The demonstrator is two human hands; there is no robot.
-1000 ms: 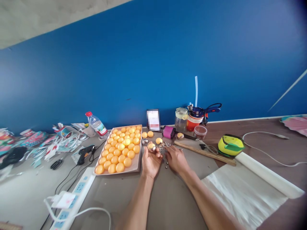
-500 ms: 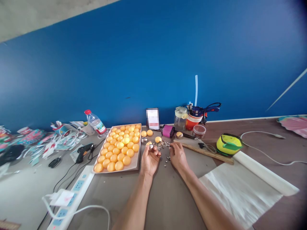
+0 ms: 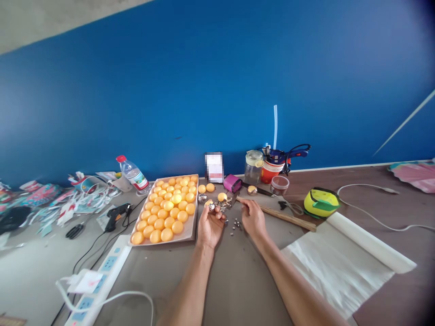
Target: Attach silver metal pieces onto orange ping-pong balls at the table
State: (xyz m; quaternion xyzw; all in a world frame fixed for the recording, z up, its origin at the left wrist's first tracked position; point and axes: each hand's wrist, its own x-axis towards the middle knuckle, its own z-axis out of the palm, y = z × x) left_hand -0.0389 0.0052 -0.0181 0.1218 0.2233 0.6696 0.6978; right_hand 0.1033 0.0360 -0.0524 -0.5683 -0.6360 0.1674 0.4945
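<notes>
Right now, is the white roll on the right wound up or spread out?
Partly spread out: one side of the white roll is wound into a tube, while a loose sheet extends from it across the table.

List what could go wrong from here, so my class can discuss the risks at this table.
The wooden stick at the right hand has its tip close to the heap of shiny beads, so a sideways swing might scatter them.
The few stray beads between the hands could roll off if brushed.
The loose orange balls beside the tray might roll if bumped.
</notes>
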